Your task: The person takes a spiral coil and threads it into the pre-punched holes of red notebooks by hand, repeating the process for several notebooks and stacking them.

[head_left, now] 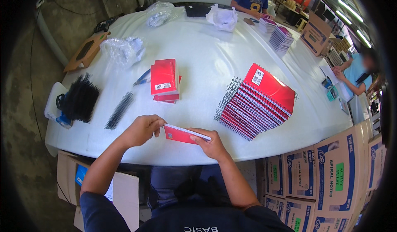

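Note:
A small red notebook [178, 135] is held low over the near edge of the table, its spine edge turned up. My right hand [211, 144] grips its right end, with the thumb on the cover. At the left end of the spine, my left hand [144, 130] is closed in a pinch; what lies between its fingertips is too small to make out. Beyond my hands lies a short stack of red notebooks [163, 75]. To the right, many red spiral notebooks [266, 101] lie overlapped in a slanting pile. Several dark binding coils [119, 110] lie left of my left hand.
A large bundle of black coils [84, 98] sits at the table's left edge. A blue-handled tool [143, 78] lies beside the short stack. Crumpled clear plastic [123, 52] is farther back. Cartons [337, 172] stand at lower right. Two people work at the far and right sides.

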Demonstrator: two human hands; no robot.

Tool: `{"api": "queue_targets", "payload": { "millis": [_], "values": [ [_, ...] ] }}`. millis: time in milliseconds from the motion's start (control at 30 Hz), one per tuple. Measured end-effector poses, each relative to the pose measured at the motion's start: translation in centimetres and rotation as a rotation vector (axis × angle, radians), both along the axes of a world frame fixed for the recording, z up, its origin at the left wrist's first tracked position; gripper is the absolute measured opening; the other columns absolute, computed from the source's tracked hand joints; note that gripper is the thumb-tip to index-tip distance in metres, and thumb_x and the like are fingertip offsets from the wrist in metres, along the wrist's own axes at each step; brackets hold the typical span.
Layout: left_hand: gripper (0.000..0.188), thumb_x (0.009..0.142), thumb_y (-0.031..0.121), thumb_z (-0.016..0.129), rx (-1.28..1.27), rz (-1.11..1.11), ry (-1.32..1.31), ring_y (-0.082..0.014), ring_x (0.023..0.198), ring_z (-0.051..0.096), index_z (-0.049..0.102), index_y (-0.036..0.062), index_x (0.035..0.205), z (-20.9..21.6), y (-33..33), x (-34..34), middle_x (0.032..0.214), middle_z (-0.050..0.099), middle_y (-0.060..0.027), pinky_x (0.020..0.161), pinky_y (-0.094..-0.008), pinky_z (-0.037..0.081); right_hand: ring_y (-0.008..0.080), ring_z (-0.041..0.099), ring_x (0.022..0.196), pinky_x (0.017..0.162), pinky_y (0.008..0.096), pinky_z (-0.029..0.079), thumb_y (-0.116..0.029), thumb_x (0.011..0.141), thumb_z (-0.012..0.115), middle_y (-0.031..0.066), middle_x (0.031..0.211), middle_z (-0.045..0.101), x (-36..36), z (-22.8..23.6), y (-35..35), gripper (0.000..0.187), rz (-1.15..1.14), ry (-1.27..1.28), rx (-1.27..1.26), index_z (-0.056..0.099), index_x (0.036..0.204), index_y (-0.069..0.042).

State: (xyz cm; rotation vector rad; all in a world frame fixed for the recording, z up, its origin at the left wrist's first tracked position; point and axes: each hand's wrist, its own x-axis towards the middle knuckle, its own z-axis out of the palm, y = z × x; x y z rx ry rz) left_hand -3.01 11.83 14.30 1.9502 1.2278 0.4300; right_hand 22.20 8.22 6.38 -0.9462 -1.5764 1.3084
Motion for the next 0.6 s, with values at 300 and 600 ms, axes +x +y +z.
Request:
{"api": "queue_targets", "payload": {
  "millis": [300,600],
  "values": [
    [0.033,0.089,0.009,0.049,-0.427,0.818,-0.903,-0.0228,0.086,0.055,0.051,0.0058,0.122,-4.3,1.3,-2.7,0.099,0.055,-0.0134,0.077,-0.0324,0.046,0.0105,0.058,0.094,0.085,0.0252,0.046,-0.007,0.088,0.060,0.0088,0.104,0.067,-0.3,-0.4,0.1,0.026,-0.046,0.031,-0.041,0.062,0.112,0.002],
    [0.030,0.070,0.003,0.055,0.579,-0.287,0.286,-0.0282,0.107,0.053,0.060,0.0060,0.099,-3.6,-3.1,-2.8,0.101,0.059,-0.0109,0.093,-0.0380,0.041,0.0101,0.058,0.091,0.083,0.0248,0.046,-0.008,0.088,0.059,0.0091,0.101,0.067,-0.5,-0.2,0.1,0.025,-0.071,0.045,-0.026,0.063,0.111,0.003]
  ]
}}
